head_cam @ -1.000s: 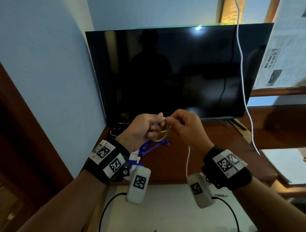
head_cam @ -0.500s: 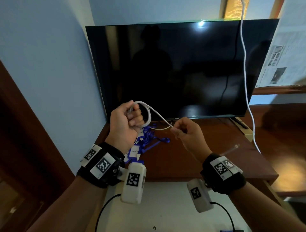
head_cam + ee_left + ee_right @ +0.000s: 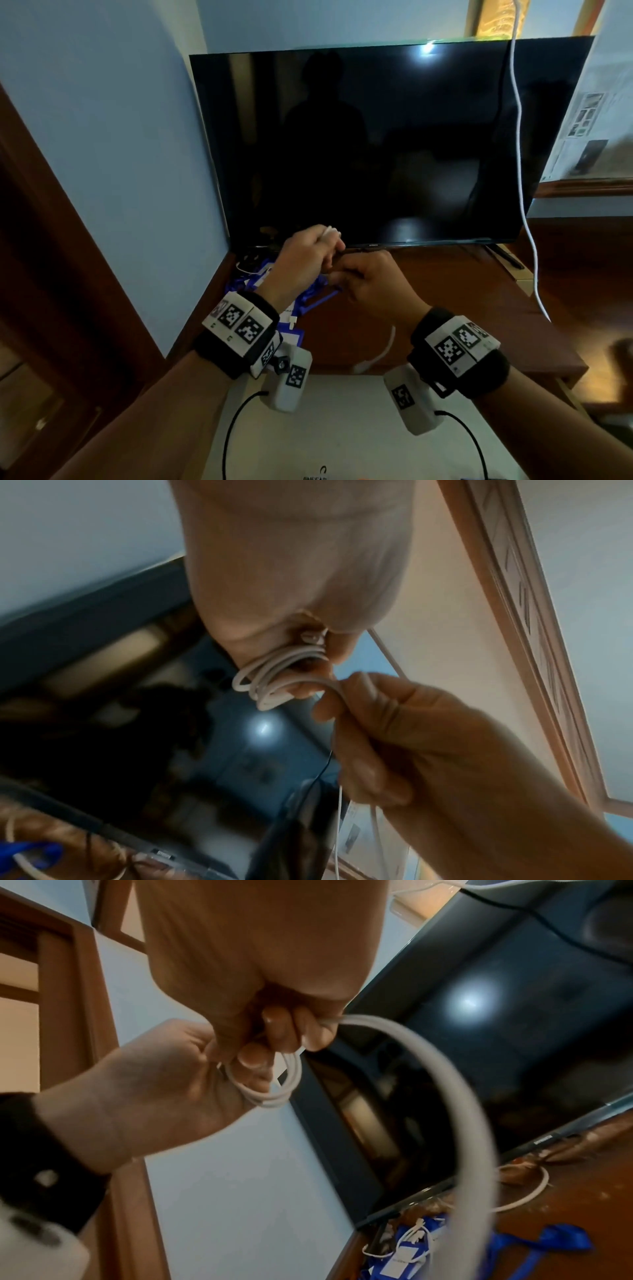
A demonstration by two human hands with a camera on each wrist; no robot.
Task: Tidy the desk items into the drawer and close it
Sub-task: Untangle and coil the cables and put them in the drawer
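Observation:
A thin white cable is wound into a small coil (image 3: pixel 270 683) that my left hand (image 3: pixel 325 248) grips in its curled fingers, above the brown desk (image 3: pixel 462 308) in front of the TV. My right hand (image 3: pixel 347 275) sits just right of it, touching it, and pinches the same cable (image 3: pixel 329 1022) between thumb and fingers. From that pinch a loose loop (image 3: pixel 472 1096) swings down, and the cable's tail (image 3: pixel 385 346) hangs under my right wrist. Blue lanyards with white cards (image 3: pixel 308 299) lie on the desk beneath my left hand.
A large dark TV (image 3: pixel 394 144) stands at the back of the desk, with another white cord (image 3: pixel 520 164) hanging across its right side. A second thin white cable (image 3: pixel 529 1191) lies by the TV's foot. A white surface (image 3: pixel 342 428) lies below the desk's front edge.
My left hand has come down from its raised position and my right hand has closed in on it. The stretch of cable between them has shortened into the coil.

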